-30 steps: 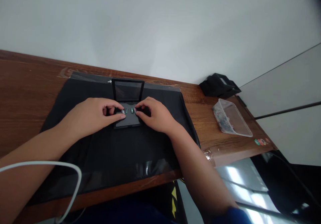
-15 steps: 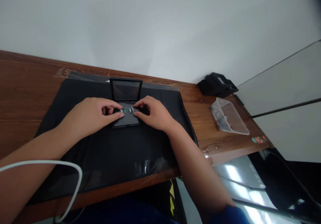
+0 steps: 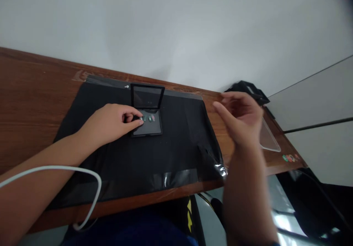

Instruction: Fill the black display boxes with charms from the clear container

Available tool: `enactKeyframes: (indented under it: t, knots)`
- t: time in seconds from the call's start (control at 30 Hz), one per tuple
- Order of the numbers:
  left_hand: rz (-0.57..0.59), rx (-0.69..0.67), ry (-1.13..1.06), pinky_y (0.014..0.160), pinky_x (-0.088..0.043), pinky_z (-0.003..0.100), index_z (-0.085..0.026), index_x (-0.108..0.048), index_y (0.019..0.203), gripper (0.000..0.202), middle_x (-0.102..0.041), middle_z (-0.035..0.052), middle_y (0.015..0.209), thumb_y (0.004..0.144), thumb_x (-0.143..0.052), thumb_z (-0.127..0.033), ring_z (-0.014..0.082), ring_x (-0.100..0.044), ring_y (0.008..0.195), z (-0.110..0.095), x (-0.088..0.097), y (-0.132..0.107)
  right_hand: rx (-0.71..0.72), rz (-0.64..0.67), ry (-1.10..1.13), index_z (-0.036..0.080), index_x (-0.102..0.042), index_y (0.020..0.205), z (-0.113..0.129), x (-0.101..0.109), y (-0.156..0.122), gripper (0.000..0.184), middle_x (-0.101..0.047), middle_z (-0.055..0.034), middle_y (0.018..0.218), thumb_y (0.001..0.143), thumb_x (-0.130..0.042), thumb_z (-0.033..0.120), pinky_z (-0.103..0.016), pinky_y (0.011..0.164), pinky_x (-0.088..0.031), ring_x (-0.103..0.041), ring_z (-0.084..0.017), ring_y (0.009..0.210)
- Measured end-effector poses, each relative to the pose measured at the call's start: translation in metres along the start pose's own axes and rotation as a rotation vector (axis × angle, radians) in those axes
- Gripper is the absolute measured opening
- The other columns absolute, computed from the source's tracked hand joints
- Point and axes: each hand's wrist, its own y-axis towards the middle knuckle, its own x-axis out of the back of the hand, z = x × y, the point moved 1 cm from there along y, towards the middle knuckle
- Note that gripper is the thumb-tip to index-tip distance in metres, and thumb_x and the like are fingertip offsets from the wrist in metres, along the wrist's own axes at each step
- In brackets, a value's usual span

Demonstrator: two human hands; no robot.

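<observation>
A flat black case [image 3: 149, 130] with a grey bed lies on the black mat [image 3: 176, 146], its clear-windowed lid [image 3: 146, 96] standing upright at the back. In a row on the bed are small glossy false nails [image 3: 150, 118], greenish, with a pink one [image 3: 153, 118] at the right end. My left hand [image 3: 120, 120] reaches in from the left, thumb and forefinger pinched on the leftmost false nail, which they mostly hide. Off to the right, my right hand [image 3: 239, 115] is raised above the table, smeared by motion, thumb and fingers apart and nothing visible between them.
Behind my right hand are a black holder [image 3: 257, 91] by the wall and a clear plastic tub [image 3: 268, 137], partly covered. Small colourful pieces [image 3: 291, 158] lie near the table's right edge. A white cable [image 3: 68, 168] loops across my left forearm.
My right hand has left the case and swung right through the air, toward the tub. My left hand stays at the leftmost nail. The whole view has shifted slightly.
</observation>
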Motion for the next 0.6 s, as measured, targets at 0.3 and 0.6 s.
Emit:
enactKeyframes:
  t: [0.3, 0.6]
  knots:
    - [0.005, -0.030, 0.007, 0.059, -0.039, 0.034, -0.031, -0.084, 0.109, 0.040, -0.070, 0.0013, 0.073, 0.090, -0.063, -0.060, 0.0200, -0.062, 0.063, 0.002, 0.000, 0.002, -0.704, 0.258, -0.961, 0.023, -0.080, 0.104, -0.102, 0.174, 0.014, 0.024, -0.078, -0.0071, 0.093, 0.084, -0.070, 0.014, -0.038, 0.080, -0.048, -0.066, -0.023, 0.078]
    - [0.034, -0.038, -0.028, 0.061, -0.040, 0.034, -0.030, -0.081, 0.109, 0.045, -0.065, -0.0001, 0.073, 0.083, -0.070, -0.066, 0.0181, -0.057, 0.062, 0.003, 0.001, 0.002, -0.663, 0.352, -0.824, 0.023, -0.077, 0.067, -0.122, 0.178, 0.008, 0.015, -0.076, -0.0071, 0.075, 0.076, -0.087, 0.017, -0.038, 0.075, -0.048, -0.065, -0.024, 0.069]
